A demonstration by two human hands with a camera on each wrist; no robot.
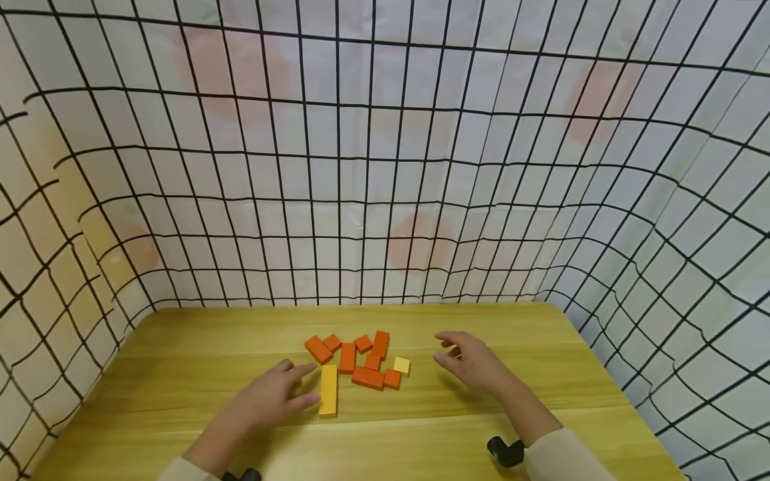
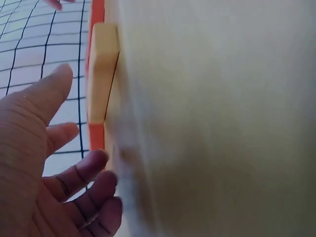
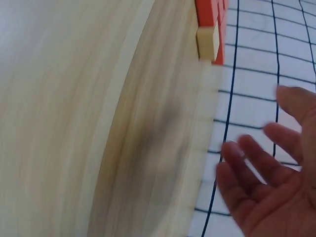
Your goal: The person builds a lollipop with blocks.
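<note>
Cream sleeves [image 1: 565,457] sit at the bottom edge of the head view, w/ a black wrist unit [image 1: 505,452] at the R cuff and a 2nd, partly cut off, near the L cuff. Work surface: wood-grain counter [image 1: 457,444]. Perimeter: black mesh [image 1: 337,39] on far, L & R sides, w/ white sheet [image 1: 388,73] behind, bearing faded reddish spots [image 1: 246,73].

Parts, approx. ctr. of counter: 8 orange blocks [image 1: 367,377] (4 oblong, 4 small), lying loosely grouped at mixed angles, some touching. Small pale-yellow block [image 1: 402,365] lies at the R side of the group, just beyond the nearest small orange pc. Long yellow bar [image 1: 328,391] lies flat at the near L of the group, long axis pointing approx. away from the person. Obstructions: orange pcs. crowd the bar's far end & far R side.

L hand [image 1: 273,397]: thumb & index extended, well spread, other fingers loosely bent; grips nothing. Thumb tip is just beside the bar's L edge; L wrist view shows a gap betw. them. Index tip is near the bar's far end.

R hand [image 1: 475,364]: R of the group, fingers relaxed, slightly bent, thumb apart; holds nothing. Nearest pc.: pale-yellow block, well clear of fingertips.
</note>
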